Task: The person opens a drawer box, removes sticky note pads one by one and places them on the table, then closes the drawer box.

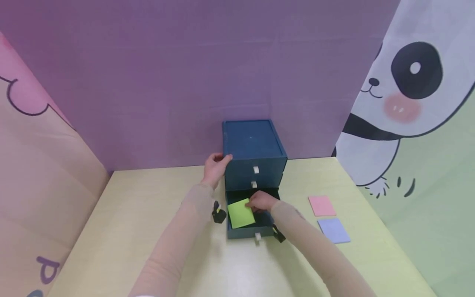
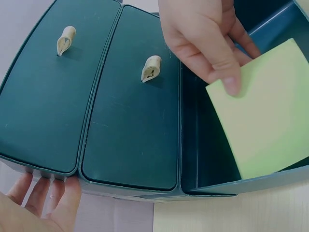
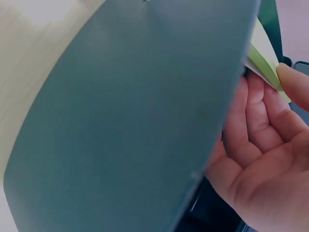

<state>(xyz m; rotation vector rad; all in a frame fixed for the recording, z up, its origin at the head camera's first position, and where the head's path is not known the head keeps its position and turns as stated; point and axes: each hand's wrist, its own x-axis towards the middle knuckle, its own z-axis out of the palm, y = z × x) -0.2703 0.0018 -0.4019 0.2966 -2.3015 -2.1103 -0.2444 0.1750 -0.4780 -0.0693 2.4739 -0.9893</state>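
Note:
A dark blue drawer cabinet (image 1: 248,139) stands against the back wall, its bottom drawer (image 1: 241,234) pulled out. My right hand (image 1: 262,201) is over that drawer and pinches a corner of a yellow-green sticky note pad (image 1: 240,215) between thumb and fingers. In the left wrist view the pad (image 2: 270,116) lies tilted within the drawer's walls. My left hand (image 1: 216,168) rests against the cabinet's left side near the upper front corner. Its fingers (image 2: 53,193) are fairly straight along the cabinet's edge. The two upper drawers are closed, each with a small pale pull tab (image 2: 151,68).
To the right of the cabinet, a pink sticky note pad (image 1: 322,206) and a blue-violet one (image 1: 334,230) lie on the pale wooden table (image 1: 148,206). A purple wall (image 1: 167,90) rises right behind the cabinet. Printed panels flank the table on both sides.

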